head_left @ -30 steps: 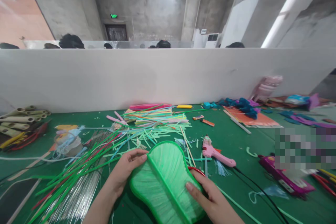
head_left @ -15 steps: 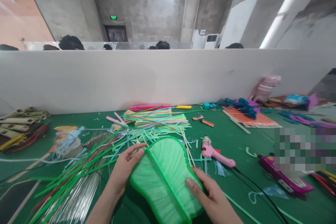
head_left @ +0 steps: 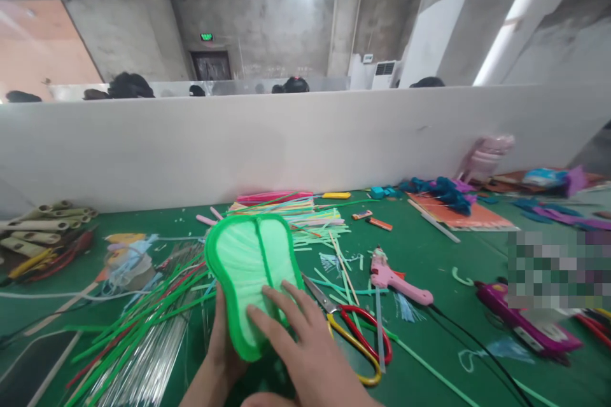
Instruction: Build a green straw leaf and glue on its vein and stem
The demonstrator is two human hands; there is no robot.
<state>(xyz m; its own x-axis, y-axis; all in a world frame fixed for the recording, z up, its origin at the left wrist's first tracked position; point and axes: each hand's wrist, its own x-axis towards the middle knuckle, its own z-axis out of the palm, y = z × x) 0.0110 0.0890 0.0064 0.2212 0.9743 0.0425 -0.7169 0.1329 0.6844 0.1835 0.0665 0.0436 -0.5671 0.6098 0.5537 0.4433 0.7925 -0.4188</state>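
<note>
The green leaf-shaped craft piece is held raised and nearly upright above the green desk, low and left of centre in the view. Risk, as judged: the hold is a flat sandwich rather than a pinch, so the thin piece could bow or slide out sideways if either palm eases; it would drop onto the loose green strips at its 8 o'clock. A second hazard is the open red-and-yellow scissors at 4 o'clock of the piece, just beside the right hand; a careless sweep there could catch the blades. The pink glue gun at 3 o'clock lies apart, its black cord trailing toward the near edge, where a sleeve or wrist could snag it. The right hand lies flat on the front face, fingers spread over the lower half, tips just short of the midrib. The left hand supports from behind at 6 o'clock; its fingers are hidden, so their state cannot be told.
</note>
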